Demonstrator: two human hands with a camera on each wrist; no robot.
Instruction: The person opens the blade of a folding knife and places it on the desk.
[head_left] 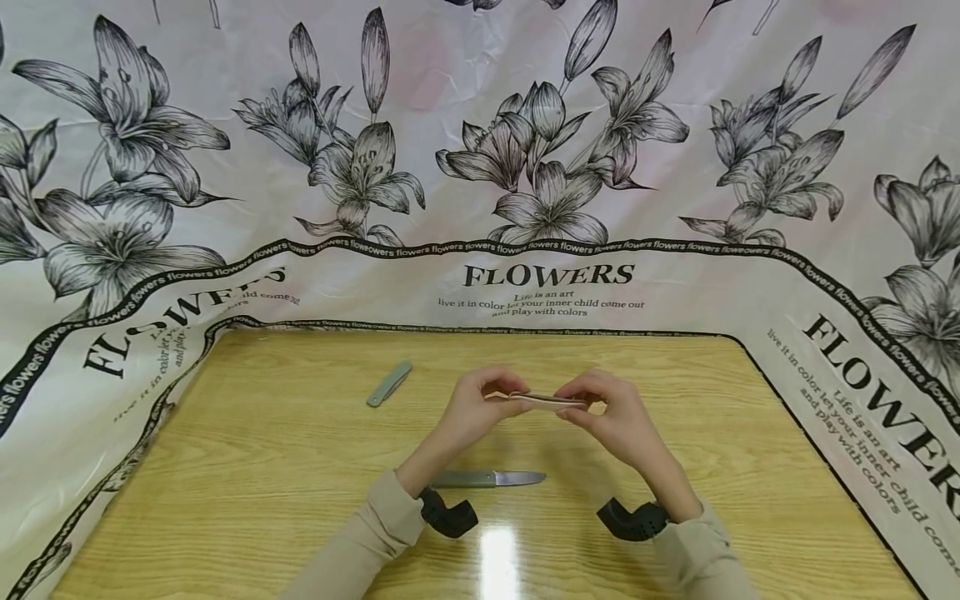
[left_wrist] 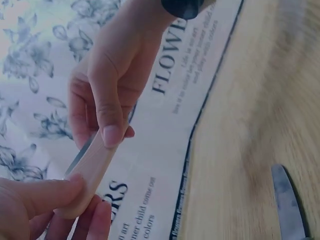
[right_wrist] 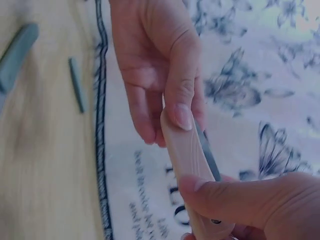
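Observation:
A pale pink folding knife [head_left: 551, 403] is held level above the table between both hands. My left hand [head_left: 474, 407] pinches one end between thumb and fingers. At the other end, the thumb and fingers of my right hand [head_left: 613, 415] grip it. Along one side of the pink handle [right_wrist: 186, 150] shows a strip of the dark metal blade [right_wrist: 209, 155], lying close against it. Below the hands, an opened knife with a green handle [head_left: 467, 479] lies on the table, its blade [head_left: 521, 478] pointing right; the left wrist partly covers the handle.
Farther back on the wooden table [head_left: 300, 442], left of the hands, lies a second green folding knife [head_left: 390, 384], folded. White floral cloth [head_left: 551, 287] rises behind the table and along both sides. Black wrist devices [head_left: 633, 520] sit under the forearms.

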